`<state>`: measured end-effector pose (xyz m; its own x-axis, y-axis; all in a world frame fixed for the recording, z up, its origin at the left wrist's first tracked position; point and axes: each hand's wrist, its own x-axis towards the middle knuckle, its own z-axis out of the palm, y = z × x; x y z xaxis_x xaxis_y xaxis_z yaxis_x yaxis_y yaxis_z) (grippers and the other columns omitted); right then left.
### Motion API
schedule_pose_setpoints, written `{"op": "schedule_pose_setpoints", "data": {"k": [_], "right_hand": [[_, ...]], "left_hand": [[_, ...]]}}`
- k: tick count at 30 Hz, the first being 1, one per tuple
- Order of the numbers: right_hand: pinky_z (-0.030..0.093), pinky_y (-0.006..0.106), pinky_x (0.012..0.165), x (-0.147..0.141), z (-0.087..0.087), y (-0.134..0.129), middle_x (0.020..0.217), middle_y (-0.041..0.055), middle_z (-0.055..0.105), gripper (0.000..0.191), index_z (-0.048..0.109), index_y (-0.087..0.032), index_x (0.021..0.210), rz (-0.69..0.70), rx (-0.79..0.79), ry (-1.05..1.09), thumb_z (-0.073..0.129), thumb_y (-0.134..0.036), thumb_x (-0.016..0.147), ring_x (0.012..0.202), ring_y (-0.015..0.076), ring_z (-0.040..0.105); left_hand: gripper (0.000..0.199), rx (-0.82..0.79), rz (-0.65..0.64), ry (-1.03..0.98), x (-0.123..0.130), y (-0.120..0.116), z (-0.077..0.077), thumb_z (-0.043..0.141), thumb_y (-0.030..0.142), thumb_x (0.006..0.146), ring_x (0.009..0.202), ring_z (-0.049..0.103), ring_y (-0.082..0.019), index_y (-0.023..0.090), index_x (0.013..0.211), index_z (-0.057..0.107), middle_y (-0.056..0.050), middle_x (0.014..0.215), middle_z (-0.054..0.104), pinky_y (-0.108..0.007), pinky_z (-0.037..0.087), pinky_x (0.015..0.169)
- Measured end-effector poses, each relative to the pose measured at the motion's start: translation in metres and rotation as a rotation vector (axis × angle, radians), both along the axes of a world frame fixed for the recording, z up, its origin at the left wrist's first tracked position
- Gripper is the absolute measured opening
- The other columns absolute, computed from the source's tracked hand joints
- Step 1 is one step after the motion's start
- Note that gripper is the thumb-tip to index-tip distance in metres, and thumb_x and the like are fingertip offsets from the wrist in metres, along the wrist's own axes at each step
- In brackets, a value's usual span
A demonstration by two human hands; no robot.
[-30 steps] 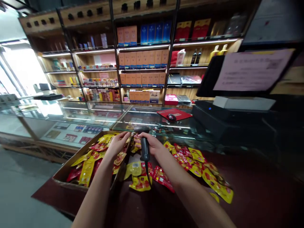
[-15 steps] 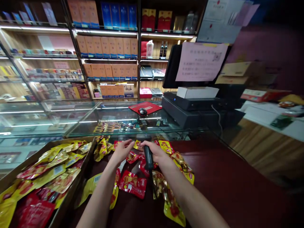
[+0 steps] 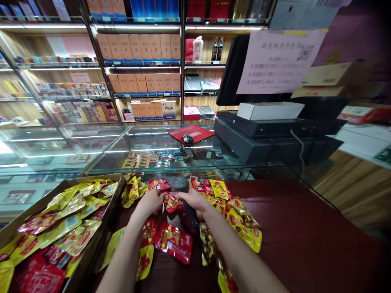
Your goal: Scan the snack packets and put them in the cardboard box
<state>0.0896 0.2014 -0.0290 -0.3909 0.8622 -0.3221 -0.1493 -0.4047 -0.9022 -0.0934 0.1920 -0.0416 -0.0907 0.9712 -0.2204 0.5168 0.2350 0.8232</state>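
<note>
Right hand (image 3: 195,200) gripping one black scanner (image 3: 183,191) above the counter (image 3: 299,236); left hand (image 3: 149,202) pinching one red packet (image 3: 170,202) just beneath its head. Loose packets too heaped to count.

Indoor, fairly bright. LED strips under the shelves (image 3: 137,27) glow white, glare streaks on the glass counter (image 3: 91,138). Right side dim, murky. Strong wide-angle bending at edges; corners soft, hands slightly blurred.

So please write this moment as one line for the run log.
right hand: holds black scanner | left hand: holds red packet | cardboard box: left, packets inside
</note>
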Motion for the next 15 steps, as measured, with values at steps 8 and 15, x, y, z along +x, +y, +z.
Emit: {"op": "schedule_pose_setpoints", "data": {"k": [8, 15], "right_hand": [[0.045, 0.018, 0.048, 0.002, 0.003, -0.001, 0.059, -0.0006, 0.061, 0.007, 0.063, -0.014, 0.072, 0.058, -0.078, -0.013, 0.065, -0.014, 0.065, 0.051, 0.0092, 0.056], [0.054, 0.025, 0.063, 0.002, 0.018, -0.007, 0.088, 0.0073, 0.072, 0.023, 0.066, -0.015, 0.088, 0.025, -0.058, 0.088, 0.066, -0.015, 0.064, 0.073, 0.0165, 0.068]], "left_hand": [[0.030, -0.110, -0.032, -0.172, 0.003, -0.001, -0.003, 0.072, 0.045, 0.065, 0.040, 0.058, -0.019, 0.018, 0.064, 0.060, -0.006, 0.053, 0.064, -0.027, 0.044, 0.042], [0.039, 0.014, -0.132, -0.381, 0.000, -0.003, 0.005, 0.082, 0.036, 0.054, 0.067, 0.065, -0.021, 0.014, 0.083, 0.066, -0.005, 0.069, 0.068, -0.026, 0.050, 0.058]]}}
